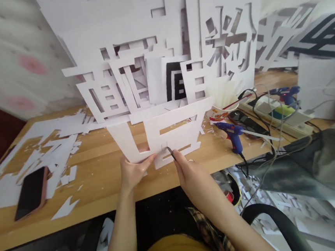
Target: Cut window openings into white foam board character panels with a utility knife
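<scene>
A white board cutout with rectangular openings is held up over the front part of the wooden table. My left hand grips its lower left edge, thumb lying along the front. In my right hand is a thin dark knife, its tip touching the board between two slots, near short cut marks. The fingers of my right hand are closed around the knife's handle.
White cut-out character boards lean behind. To the left are a phone and paper scraps. A blue glue gun, a paper cup, a power strip and tangled cables are on the right.
</scene>
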`<state>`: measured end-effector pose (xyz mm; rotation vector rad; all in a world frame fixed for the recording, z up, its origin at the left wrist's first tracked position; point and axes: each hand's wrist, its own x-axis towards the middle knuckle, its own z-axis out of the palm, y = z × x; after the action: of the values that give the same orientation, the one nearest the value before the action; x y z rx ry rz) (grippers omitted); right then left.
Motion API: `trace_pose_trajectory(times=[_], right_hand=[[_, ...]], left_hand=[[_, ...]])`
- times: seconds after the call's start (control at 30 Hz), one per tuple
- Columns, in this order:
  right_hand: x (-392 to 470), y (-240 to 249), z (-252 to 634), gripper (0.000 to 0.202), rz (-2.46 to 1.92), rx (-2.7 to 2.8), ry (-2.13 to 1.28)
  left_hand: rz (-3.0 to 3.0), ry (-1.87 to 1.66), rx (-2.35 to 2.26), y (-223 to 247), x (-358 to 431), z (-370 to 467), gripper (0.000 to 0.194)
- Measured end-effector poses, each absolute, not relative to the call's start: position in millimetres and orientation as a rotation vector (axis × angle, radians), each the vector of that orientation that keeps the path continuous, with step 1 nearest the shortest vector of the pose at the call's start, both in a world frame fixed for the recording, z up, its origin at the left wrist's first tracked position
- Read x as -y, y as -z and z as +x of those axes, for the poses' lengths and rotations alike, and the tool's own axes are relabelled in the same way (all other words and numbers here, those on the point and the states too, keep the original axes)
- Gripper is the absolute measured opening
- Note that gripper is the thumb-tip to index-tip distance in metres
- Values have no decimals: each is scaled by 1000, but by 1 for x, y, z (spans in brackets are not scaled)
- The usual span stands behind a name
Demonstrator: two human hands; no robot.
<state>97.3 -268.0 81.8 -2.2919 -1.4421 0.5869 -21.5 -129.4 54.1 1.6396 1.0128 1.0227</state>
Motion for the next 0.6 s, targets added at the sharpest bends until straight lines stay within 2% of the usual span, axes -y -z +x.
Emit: trace_pose_trajectory(times=[0.2, 0.6], right_hand=[[264, -101, 100, 54, -2425, 1594, -532], [259, -107, 107, 45, -2415, 1663, -489]], left_hand=[[1637, -1046, -972, -58, 130, -23, 20], [1596, -1007, -868, -61, 129, -23, 23]])
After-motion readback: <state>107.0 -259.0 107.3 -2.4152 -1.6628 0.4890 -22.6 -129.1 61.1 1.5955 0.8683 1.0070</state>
